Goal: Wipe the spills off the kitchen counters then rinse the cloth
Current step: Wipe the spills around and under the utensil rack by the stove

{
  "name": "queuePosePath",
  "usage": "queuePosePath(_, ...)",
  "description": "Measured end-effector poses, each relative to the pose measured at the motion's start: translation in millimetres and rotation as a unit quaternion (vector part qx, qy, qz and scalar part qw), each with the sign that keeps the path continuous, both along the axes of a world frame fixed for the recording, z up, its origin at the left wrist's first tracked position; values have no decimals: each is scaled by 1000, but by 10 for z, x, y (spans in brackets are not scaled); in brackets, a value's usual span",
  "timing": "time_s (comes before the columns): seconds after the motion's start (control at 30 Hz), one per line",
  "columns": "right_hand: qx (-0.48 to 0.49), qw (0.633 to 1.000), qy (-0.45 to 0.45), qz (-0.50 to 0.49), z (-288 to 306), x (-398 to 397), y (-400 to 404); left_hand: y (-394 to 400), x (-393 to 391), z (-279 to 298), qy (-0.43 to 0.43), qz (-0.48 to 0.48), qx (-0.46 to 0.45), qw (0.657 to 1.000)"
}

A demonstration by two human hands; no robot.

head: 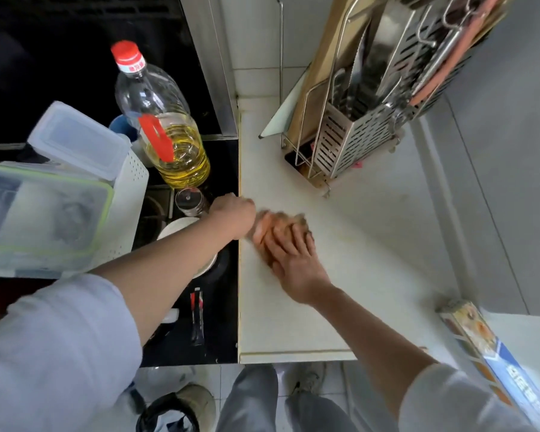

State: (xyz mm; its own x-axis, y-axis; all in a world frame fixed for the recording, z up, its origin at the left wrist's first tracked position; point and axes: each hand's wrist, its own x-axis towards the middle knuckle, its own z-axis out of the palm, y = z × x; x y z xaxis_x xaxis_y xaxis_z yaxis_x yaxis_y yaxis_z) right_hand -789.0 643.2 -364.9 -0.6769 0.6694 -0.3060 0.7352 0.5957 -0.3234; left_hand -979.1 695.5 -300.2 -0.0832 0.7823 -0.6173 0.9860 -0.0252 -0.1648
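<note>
Right hand [293,263]: lies palm down on the cloth, fingers [281,241] spread and flat, pressing rather than pinching.
Cloth [275,226]: orange-brown and blurred, on the white bench [371,244] close to its left edge, mostly under the right hand.
Left hand [234,213]: just left of the cloth, over the bench's left edge where it meets the black stove top [222,332]; the fingers look curled in, but I cannot tell whether they pinch anything.
Oil bottle [166,126]: red cap, yellow oil in the lower part, upright on the stove side, well behind the left hand.
Small jar [190,201]: just beside the left hand, in front of the oil bottle.
Plastic boxes [44,210]: clear lidded ones stacked at the far left.
Knife rack [371,120]: perforated steel, at the back of the bench with a wooden board leaning in it.
Wrap box [487,344]: long and printed, near the bench's front right corner.
</note>
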Motion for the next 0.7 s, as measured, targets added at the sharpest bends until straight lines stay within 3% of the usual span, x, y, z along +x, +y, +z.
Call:
queuePosePath(0.07, -17, 998, 26, -50, 63, -227, -163, -107, 34, -19, -16, -13, -20, 1000)
queuePosePath(0.23, -9, 990, 9, 140, 8, 152, -906, -366, 100, -84, -25, 27, -23, 999)
queuePosePath(0.3, -42, 971, 26, 236, 13, 477, -984, -448, 219, -54, -16, 26, -17, 999)
queuePosePath(0.37, -95, 960, 32, 263, 41, 728, -897, -539, 339, -25, -13, 20, -26, 999)
queuePosePath(0.47, -58, 984, 49, 163, 5, 930, -411, -728, 378, -67, -27, 53, -45, 997)
queuePosePath(0.53, -16, 1000, 10, 8, -9, 946, -145, -831, 360, -113, -45, 74, -35, 996)
queuePosePath(0.6, -16, 993, -21, -116, 20, 772, -247, -889, 364, -139, -60, 85, -44, 994)
queuePosePath(0.63, -23, 991, -20, -127, 64, 615, -423, -889, 367, -127, -65, 92, -48, 992)
queuePosePath(0.7, -40, 998, -15, -43, 161, 320, -894, -847, 358, -113, -76, 101, -57, 990)
